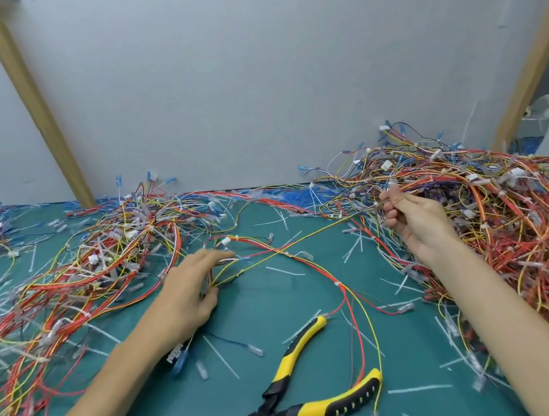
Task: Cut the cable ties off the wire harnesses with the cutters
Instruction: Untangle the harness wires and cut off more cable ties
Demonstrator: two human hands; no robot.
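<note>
- The left hand (191,291) lies with fingers stretched flat over one end of a loose harness (304,260), pressing it to the tabletop (259,318)
- The right hand (413,219), fingers curled, pinches a yellow wire of that harness at the edge of the big pile (507,227) on the right
- Draw the harness out of the pile slowly so nothing snags, then lay it flat between the hands
- The cutters (303,401) lie untouched near the front, handles spread; take them once a cable tie (337,283) faces up
</note>
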